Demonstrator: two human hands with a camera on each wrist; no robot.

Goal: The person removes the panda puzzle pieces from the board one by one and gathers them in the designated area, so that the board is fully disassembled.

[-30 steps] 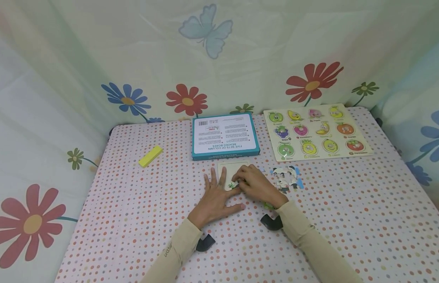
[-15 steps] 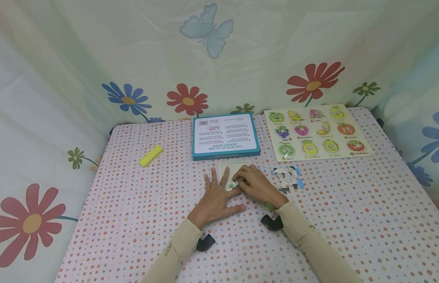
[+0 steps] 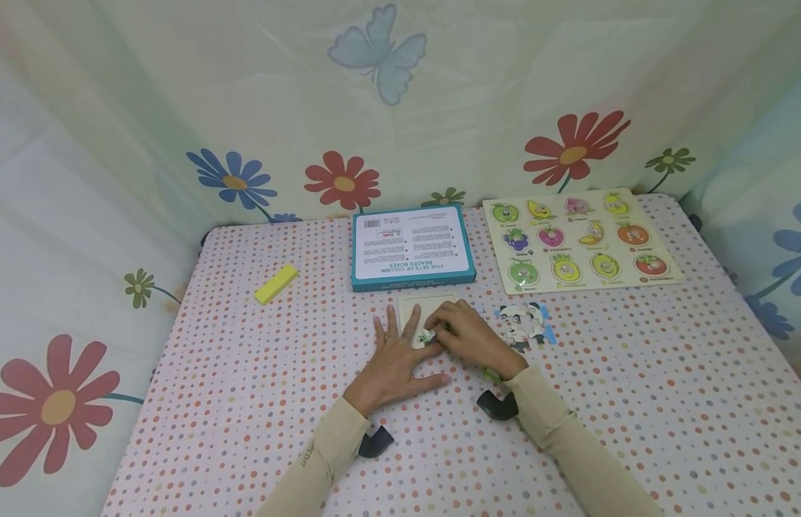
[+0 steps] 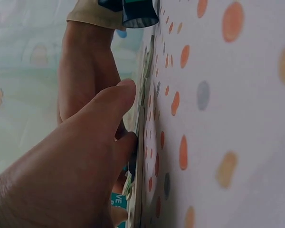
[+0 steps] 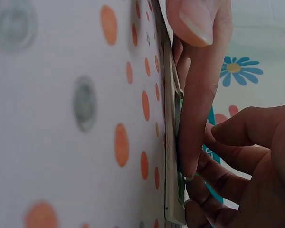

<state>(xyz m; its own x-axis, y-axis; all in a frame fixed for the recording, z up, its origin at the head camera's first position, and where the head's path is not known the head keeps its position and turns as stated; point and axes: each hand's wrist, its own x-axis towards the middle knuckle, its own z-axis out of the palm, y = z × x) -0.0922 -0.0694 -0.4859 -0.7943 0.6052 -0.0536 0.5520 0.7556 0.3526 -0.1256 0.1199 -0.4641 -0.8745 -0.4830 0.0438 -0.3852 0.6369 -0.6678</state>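
A small cream puzzle board [image 3: 433,303] lies on the table just in front of the blue box. My left hand [image 3: 394,365] is spread, its fingers over the board's left part and near edge. My right hand [image 3: 470,336] has curled fingers and pinches a small white-and-green puzzle piece [image 3: 425,335] at the board, mostly hidden by the fingers. In the right wrist view, the left index finger [image 5: 197,95] lies along the board's edge [image 5: 170,152], close to the right fingertips. Panda puzzle pieces [image 3: 522,324] lie right of the right hand.
Behind the board sits a blue-edged box [image 3: 412,248] printed with text. A fruit peg puzzle [image 3: 578,240] lies at the back right. On the left is a yellow block [image 3: 275,284]. A green piece [image 3: 492,375] shows beside the right wrist. Black wrist mounts [image 3: 497,406] hang under both sleeves.
The left index finger has shifted slightly to the right over the board. Both hands otherwise stay in place, the right fingers still at the puzzle piece.
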